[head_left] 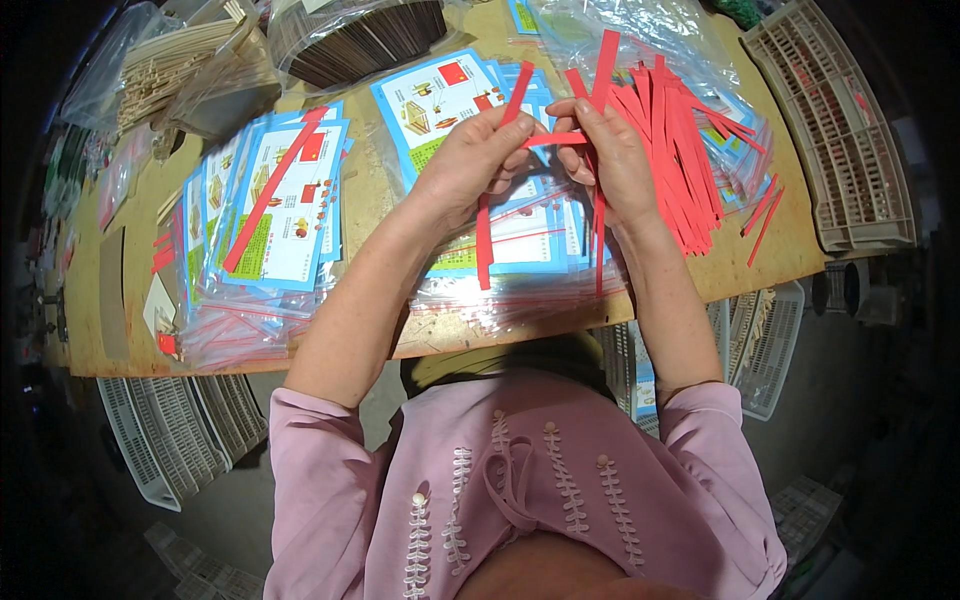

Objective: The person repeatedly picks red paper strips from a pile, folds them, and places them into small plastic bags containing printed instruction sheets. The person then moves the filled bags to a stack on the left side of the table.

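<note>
Both hands hold thin red paper strips (487, 235) above the worktop's (375, 195) near edge; left hand (470, 160) and right hand (610, 160) fingers pinched on them; light, floppy, easily creased; best gripped mid-length.

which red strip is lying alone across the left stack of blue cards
The long red strip lying diagonally on the left card stack. The other strips are held in the hands or piled at the right.
</note>
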A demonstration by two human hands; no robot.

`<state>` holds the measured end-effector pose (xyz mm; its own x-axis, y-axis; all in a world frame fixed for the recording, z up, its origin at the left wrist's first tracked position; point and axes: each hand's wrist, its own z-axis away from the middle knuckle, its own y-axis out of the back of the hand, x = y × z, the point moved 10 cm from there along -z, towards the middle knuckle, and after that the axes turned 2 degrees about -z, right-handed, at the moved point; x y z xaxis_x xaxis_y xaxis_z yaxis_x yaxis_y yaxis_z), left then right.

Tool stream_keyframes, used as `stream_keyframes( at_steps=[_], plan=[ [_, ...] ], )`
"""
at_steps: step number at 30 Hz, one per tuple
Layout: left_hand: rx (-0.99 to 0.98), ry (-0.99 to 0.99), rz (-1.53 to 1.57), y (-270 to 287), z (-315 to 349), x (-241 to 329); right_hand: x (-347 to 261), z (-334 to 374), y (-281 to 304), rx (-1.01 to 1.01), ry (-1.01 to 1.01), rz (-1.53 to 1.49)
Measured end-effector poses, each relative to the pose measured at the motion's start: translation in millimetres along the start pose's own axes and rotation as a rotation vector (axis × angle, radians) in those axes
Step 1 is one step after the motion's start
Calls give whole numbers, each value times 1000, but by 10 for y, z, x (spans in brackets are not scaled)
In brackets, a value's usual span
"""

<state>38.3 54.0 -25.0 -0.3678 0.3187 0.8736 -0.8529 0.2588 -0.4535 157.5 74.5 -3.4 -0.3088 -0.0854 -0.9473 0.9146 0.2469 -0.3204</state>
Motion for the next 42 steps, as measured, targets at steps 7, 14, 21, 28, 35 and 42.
stream_keyframes(
  at_steps=[7, 14, 21, 28, 35, 42],
  plan=[
    [143, -210, 125, 197, 41, 351, 34, -4, -117, -67, 16, 23],
    [137, -291, -113, 89, 66, 287, 80, 67, -304, -166, 28, 109],
    [389, -465, -57, 315, 238, 554, 96, 43, -293, -194, -62, 178],
    [299, -347, 349, 497, 68, 452, -479, -4, 612, 221, 52, 754],
    [172, -298, 343, 334, 79, 467, -1254, 433, 99, 322, 701, 1372],
    [67, -249, 282, 170, 110, 455, -857, 304, -621, 8, 575, 1036]
  ],
)
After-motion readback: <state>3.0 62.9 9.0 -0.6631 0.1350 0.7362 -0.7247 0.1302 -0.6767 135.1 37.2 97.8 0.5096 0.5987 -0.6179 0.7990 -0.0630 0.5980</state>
